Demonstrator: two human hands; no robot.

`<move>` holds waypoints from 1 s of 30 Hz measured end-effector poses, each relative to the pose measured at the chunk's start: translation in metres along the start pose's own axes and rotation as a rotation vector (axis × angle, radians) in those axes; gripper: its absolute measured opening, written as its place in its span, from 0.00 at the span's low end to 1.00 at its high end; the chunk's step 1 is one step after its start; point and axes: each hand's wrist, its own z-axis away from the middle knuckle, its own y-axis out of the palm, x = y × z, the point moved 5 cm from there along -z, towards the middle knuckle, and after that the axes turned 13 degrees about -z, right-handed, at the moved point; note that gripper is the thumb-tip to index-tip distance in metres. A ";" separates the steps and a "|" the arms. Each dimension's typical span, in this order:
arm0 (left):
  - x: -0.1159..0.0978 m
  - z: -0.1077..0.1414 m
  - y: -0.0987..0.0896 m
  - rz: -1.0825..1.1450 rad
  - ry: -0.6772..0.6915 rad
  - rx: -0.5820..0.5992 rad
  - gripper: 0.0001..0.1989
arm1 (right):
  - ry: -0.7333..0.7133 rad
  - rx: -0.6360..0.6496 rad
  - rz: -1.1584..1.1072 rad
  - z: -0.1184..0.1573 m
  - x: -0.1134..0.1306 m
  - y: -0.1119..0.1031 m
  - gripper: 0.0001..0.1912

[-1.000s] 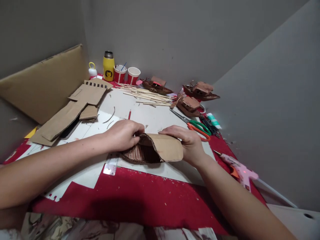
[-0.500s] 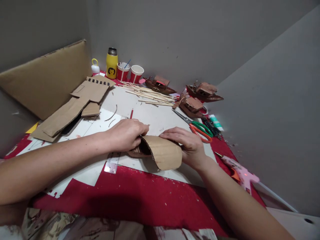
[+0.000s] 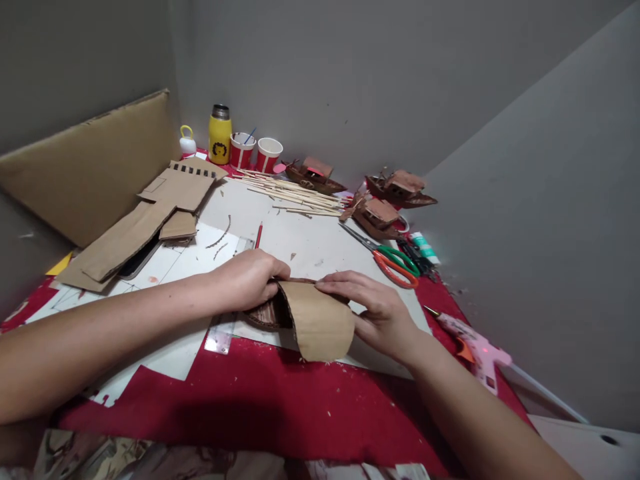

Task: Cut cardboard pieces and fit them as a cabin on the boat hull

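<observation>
A curved tan cardboard piece (image 3: pixel 323 323) arches over a dark brown cardboard boat hull (image 3: pixel 267 315) near the front edge of the white sheet. My left hand (image 3: pixel 250 279) pinches the far left edge of the curved piece where it meets the hull. At its right side, my right hand (image 3: pixel 377 310) grips the piece, fingers along the top and thumb at the side. The near end of the curved piece hangs down past the hull. Part of the hull is hidden beneath it and behind my hands.
Scissors (image 3: pixel 395 260) and a pink glue gun (image 3: pixel 477 347) lie at right. Behind are wooden sticks (image 3: pixel 295 193), brown model boats (image 3: pixel 315 175), paper cups (image 3: pixel 269 155) and a yellow bottle (image 3: pixel 220 137). Cut cardboard (image 3: pixel 175 193) lies at left; a ruler (image 3: pixel 219 337) and red pencil (image 3: pixel 259 235) are nearby.
The curved piece and hull have shifted slightly left and nearer, and more of the hull's inside shows. Both hands still hold on. The whole view has moved a little.
</observation>
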 end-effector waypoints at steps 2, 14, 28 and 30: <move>-0.002 0.001 0.000 -0.012 0.004 -0.013 0.11 | 0.082 -0.023 -0.004 0.009 0.006 -0.008 0.19; -0.007 0.002 -0.002 -0.065 0.070 -0.086 0.11 | 1.116 -0.268 -1.125 0.065 -0.001 0.037 0.20; -0.013 0.001 -0.001 -0.053 0.146 -0.074 0.08 | 0.934 -0.068 -0.728 0.050 -0.003 0.037 0.18; -0.014 0.001 -0.002 -0.060 0.155 -0.073 0.08 | 0.993 -0.007 -0.752 0.053 -0.002 0.038 0.18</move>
